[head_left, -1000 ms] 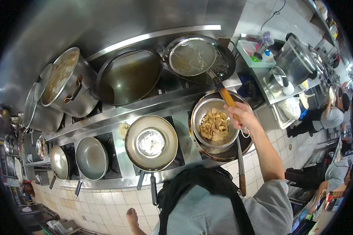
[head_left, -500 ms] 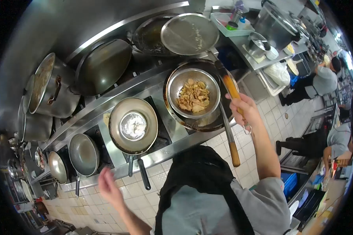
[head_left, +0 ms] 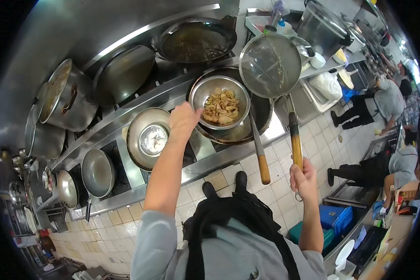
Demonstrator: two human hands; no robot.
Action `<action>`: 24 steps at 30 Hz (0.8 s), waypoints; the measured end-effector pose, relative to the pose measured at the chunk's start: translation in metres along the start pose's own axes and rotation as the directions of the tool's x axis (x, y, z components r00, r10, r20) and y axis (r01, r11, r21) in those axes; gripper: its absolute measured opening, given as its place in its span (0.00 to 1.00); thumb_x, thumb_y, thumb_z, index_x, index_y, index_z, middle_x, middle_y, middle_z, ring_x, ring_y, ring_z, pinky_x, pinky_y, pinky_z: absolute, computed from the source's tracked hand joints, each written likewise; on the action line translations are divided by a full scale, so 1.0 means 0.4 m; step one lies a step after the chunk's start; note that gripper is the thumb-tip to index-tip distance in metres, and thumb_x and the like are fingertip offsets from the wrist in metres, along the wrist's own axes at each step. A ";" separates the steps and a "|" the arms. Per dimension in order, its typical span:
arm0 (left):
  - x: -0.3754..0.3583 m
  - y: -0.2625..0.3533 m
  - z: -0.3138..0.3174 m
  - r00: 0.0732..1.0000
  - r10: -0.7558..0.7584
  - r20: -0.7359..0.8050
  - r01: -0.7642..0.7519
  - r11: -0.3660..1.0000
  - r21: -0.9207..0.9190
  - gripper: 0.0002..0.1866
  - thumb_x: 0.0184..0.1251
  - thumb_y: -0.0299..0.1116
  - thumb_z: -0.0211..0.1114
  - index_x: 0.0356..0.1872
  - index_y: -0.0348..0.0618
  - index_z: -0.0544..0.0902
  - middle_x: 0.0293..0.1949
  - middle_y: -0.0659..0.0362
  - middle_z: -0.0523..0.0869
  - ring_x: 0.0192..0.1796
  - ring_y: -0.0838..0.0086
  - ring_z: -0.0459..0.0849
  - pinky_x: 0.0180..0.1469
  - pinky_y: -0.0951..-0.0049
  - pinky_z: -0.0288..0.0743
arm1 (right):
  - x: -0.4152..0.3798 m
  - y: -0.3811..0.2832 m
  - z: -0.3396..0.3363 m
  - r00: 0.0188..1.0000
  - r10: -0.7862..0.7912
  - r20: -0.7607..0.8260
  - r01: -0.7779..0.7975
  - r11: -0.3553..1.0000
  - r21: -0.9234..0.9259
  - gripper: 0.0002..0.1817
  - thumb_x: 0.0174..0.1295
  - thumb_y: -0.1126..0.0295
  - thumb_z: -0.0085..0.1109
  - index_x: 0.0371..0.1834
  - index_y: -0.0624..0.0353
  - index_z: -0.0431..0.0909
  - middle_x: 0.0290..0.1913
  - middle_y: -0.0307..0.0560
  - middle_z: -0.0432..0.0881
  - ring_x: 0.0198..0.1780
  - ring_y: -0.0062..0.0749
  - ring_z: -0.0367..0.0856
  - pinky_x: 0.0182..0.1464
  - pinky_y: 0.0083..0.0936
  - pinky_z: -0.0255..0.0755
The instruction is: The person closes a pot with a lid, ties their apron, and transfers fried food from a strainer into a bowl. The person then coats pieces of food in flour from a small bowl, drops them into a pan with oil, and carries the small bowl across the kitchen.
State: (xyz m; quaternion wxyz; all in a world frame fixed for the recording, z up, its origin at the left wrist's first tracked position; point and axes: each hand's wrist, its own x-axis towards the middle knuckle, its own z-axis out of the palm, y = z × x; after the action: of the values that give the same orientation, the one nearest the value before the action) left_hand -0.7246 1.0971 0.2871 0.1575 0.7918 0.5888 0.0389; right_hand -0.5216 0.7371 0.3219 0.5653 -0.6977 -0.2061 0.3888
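Note:
My right hand (head_left: 303,179) is closed around the wooden handle of a large round fine-mesh strainer (head_left: 270,65), held out to the right of the stove. At the left rim of a metal colander (head_left: 197,95), my left hand (head_left: 184,119) has its fingers curled against the edge. Pieces of cooked, browned food (head_left: 221,107) lie in the colander, which rests in a wide dark pan (head_left: 261,119). A long metal handle with a wooden grip (head_left: 262,169) sticks out from that pan. Partly behind my left forearm, a frying pan (head_left: 136,123) contains a small shiny metal bowl (head_left: 153,140).
Two smaller pans (head_left: 98,172) stand on burners at the left. Behind are a dark wok (head_left: 126,77), an oily wok (head_left: 198,42) and a tall stockpot (head_left: 74,102). Several people work at the right; one person (head_left: 387,98) stands by a counter.
The strainer has swung from above the back wok to the right, and my right hand has come lower. My left hand has moved from the stove's front edge to the colander's rim.

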 end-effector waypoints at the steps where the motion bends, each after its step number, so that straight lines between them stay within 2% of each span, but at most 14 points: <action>1: 0.003 0.017 0.000 1.000 -0.005 -0.008 0.005 1.000 0.006 0.24 0.66 0.52 0.70 0.45 0.37 0.87 0.43 0.45 0.91 0.48 0.49 0.90 0.53 0.54 0.83 | 0.001 0.008 -0.014 1.000 0.011 -0.017 -0.011 1.000 0.011 0.08 0.73 0.71 0.55 0.48 0.64 0.73 0.26 0.38 0.74 0.13 0.17 0.67 0.13 0.19 0.59; 4: 0.016 0.060 0.015 0.997 -0.037 0.071 0.027 0.989 0.144 0.23 0.65 0.51 0.71 0.48 0.41 0.88 0.49 0.47 0.90 0.53 0.55 0.90 0.56 0.59 0.83 | 0.006 0.035 -0.071 1.000 -0.017 0.018 0.017 1.000 -0.015 0.08 0.74 0.69 0.57 0.46 0.63 0.73 0.26 0.38 0.74 0.14 0.17 0.67 0.13 0.19 0.59; 7: 0.019 0.086 0.030 0.996 -0.073 0.056 0.061 0.980 0.191 0.23 0.64 0.51 0.72 0.48 0.41 0.88 0.50 0.48 0.90 0.54 0.55 0.89 0.56 0.59 0.83 | 0.020 0.079 -0.133 0.998 -0.003 0.070 -0.001 0.998 0.055 0.07 0.73 0.70 0.57 0.44 0.61 0.72 0.26 0.38 0.73 0.14 0.17 0.67 0.13 0.19 0.59; 8: 0.022 0.093 0.033 0.994 -0.089 0.060 0.073 0.973 0.219 0.19 0.66 0.46 0.69 0.49 0.41 0.88 0.51 0.50 0.90 0.55 0.55 0.89 0.56 0.59 0.83 | 0.025 0.093 -0.150 0.997 -0.006 0.071 0.002 0.998 0.067 0.07 0.73 0.70 0.57 0.44 0.61 0.72 0.26 0.38 0.73 0.14 0.17 0.67 0.13 0.19 0.59; 10: 0.033 0.090 0.049 0.993 -0.110 0.031 0.100 0.967 0.234 0.18 0.67 0.43 0.67 0.49 0.41 0.88 0.51 0.49 0.90 0.55 0.55 0.89 0.56 0.59 0.83 | 0.037 0.110 -0.182 0.995 -0.003 0.101 -0.001 0.999 0.040 0.11 0.72 0.71 0.56 0.54 0.64 0.74 0.26 0.37 0.74 0.14 0.16 0.68 0.13 0.18 0.60; 11: 0.038 0.087 0.056 0.991 -0.130 0.010 0.124 0.962 0.242 0.16 0.68 0.39 0.64 0.50 0.42 0.88 0.51 0.49 0.90 0.55 0.55 0.89 0.57 0.59 0.83 | 0.043 0.112 -0.197 0.995 -0.005 0.104 0.000 0.999 0.044 0.11 0.72 0.71 0.56 0.54 0.64 0.74 0.26 0.37 0.74 0.14 0.16 0.68 0.13 0.18 0.60; 12: 0.030 0.094 0.047 0.992 -0.124 0.027 0.113 0.960 0.258 0.15 0.67 0.34 0.61 0.51 0.43 0.88 0.52 0.48 0.90 0.55 0.56 0.90 0.56 0.59 0.83 | 0.048 0.113 -0.207 0.995 0.015 0.103 -0.018 0.999 0.036 0.11 0.72 0.71 0.56 0.52 0.64 0.73 0.26 0.37 0.74 0.14 0.16 0.68 0.13 0.18 0.60; 15: 0.030 0.126 0.051 0.980 -0.199 0.007 0.189 0.941 0.280 0.15 0.67 0.35 0.62 0.51 0.43 0.88 0.51 0.48 0.90 0.55 0.56 0.90 0.56 0.59 0.84 | 0.047 0.126 -0.234 0.993 0.034 0.117 -0.035 0.999 0.011 0.10 0.72 0.71 0.56 0.51 0.64 0.73 0.26 0.37 0.74 0.14 0.17 0.69 0.14 0.18 0.60; 20: 0.034 0.142 0.044 0.985 -0.170 0.028 0.152 0.930 0.333 0.14 0.67 0.34 0.62 0.50 0.44 0.89 0.52 0.49 0.90 0.55 0.56 0.89 0.56 0.60 0.84 | 0.032 0.143 -0.253 0.988 0.036 0.150 -0.040 0.999 0.028 0.05 0.73 0.73 0.56 0.45 0.62 0.72 0.24 0.36 0.73 0.14 0.16 0.68 0.15 0.19 0.60; 22: 0.032 0.136 0.044 0.987 -0.159 0.039 0.134 0.921 0.367 0.14 0.68 0.34 0.62 0.49 0.44 0.89 0.52 0.49 0.90 0.56 0.56 0.89 0.56 0.60 0.84 | 0.020 0.166 -0.251 0.993 0.039 0.114 -0.045 0.998 0.047 0.10 0.72 0.73 0.56 0.53 0.65 0.73 0.25 0.35 0.73 0.15 0.15 0.68 0.15 0.19 0.60; 24: 0.041 0.142 0.049 0.981 -0.194 0.010 0.179 0.923 0.342 0.14 0.66 0.34 0.64 0.50 0.43 0.89 0.53 0.49 0.90 0.56 0.57 0.89 0.56 0.61 0.84 | 0.014 0.189 -0.244 0.991 0.043 0.124 -0.053 0.995 0.081 0.13 0.73 0.73 0.56 0.56 0.65 0.73 0.25 0.35 0.73 0.15 0.15 0.68 0.15 0.19 0.60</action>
State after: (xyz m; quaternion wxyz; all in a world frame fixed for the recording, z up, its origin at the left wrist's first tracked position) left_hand -0.6624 1.0941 0.2832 0.0346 0.7480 0.6559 -0.0953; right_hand -0.4538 0.6590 0.2542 0.5709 -0.6530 -0.2070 0.4525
